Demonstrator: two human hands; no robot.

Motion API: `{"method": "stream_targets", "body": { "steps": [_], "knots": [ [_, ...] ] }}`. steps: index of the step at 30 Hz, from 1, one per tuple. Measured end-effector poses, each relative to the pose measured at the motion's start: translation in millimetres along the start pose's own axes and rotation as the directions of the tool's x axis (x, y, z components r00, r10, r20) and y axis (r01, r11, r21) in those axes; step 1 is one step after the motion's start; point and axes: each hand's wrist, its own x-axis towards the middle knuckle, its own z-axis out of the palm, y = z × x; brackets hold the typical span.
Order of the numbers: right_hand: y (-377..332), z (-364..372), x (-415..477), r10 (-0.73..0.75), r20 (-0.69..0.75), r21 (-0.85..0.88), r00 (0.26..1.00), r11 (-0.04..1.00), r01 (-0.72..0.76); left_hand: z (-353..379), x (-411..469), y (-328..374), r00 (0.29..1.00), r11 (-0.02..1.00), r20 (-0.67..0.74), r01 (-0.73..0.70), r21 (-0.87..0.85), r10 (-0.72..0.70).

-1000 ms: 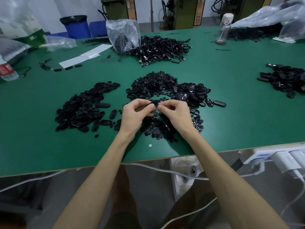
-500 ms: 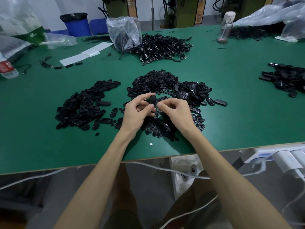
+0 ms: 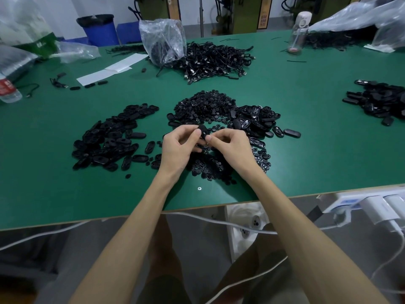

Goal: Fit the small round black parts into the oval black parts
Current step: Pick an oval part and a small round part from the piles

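Observation:
My left hand (image 3: pixel 178 148) and my right hand (image 3: pixel 231 145) meet above the middle of the green table (image 3: pixel 306 150). Between their fingertips stands one oval black part (image 3: pixel 203 131), upright and pinched from both sides. Whether a round part sits in it is hidden by the fingers. A heap of small round black parts (image 3: pixel 206 106) lies just beyond the hands, and more round parts (image 3: pixel 210 170) lie under my wrists. Open oval parts (image 3: pixel 256 119) are piled to the right of the hands. Another heap of oval parts (image 3: pixel 114 137) lies to the left.
A tangle of black cables (image 3: pixel 214 60) and a plastic bag (image 3: pixel 163 40) sit at the back centre. Another black pile (image 3: pixel 379 99) lies far right. A water bottle (image 3: pixel 7 91) lies at the left edge, a clear bottle (image 3: pixel 299 31) stands at the back. White cords hang below the table's front edge.
The oval part was low between my fingers a second ago. It now stands upright, raised a little, with both hands pinching it. The piles have not moved.

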Motion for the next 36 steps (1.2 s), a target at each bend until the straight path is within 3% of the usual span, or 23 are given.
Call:
{"method": "stream_targets", "body": {
  "steps": [36],
  "knots": [
    [-0.2, -0.8, 0.8, 0.004, -0.029, -0.015, 1.0, 1.0, -0.005, 0.8, -2.6, 1.9, 0.998, 0.996, 0.045, -0.04, 0.085, 0.036]
  ]
}}
